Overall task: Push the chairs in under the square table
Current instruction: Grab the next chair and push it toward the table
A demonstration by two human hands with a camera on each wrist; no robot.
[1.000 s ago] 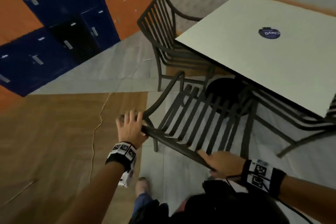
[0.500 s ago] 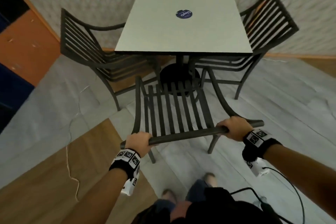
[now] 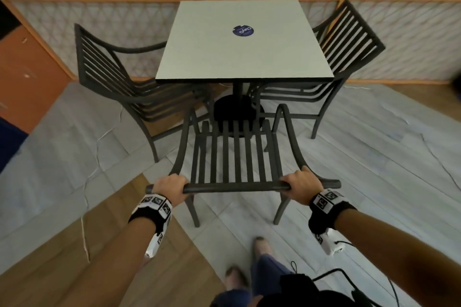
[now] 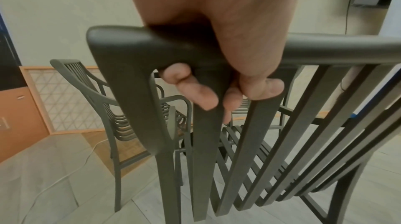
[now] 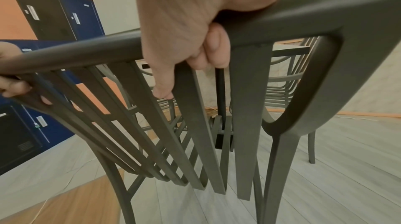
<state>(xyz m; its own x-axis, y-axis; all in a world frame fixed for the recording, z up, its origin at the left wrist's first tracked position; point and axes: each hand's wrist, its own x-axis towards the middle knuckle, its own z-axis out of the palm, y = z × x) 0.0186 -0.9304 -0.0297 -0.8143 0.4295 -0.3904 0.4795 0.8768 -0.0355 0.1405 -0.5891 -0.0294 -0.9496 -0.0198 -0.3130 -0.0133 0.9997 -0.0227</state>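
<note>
Three chairs point(image 3: 234, 157) ring one square table point(image 3: 243, 42); two hands point(image 3: 172, 188) grip one.

A round dark-blue sticker point(image 3: 243, 31) on the square worktop point(image 3: 224, 57) bears white lettering, upside down, apparently "Clay'G".

Near chair point(image 3: 234, 157): dark grey-brown, slatted back and seat. Left chair point(image 3: 117, 77) and right chair point(image 3: 349, 40): same dark colour, horizontal slats. Table top point(image 3: 239, 57): off-white, dark edge; round navy sticker point(image 3: 242, 30) with white lettering. Floor point(image 3: 361, 157): pale grey planks, adjoining wood-brown section. Wall panel point(image 3: 411, 40): white diamond lattice, orange frame. Lockers point(image 5: 71, 16): navy, black, orange. Wristbands point(image 3: 153, 204): black with black-and-white square markers.
</note>
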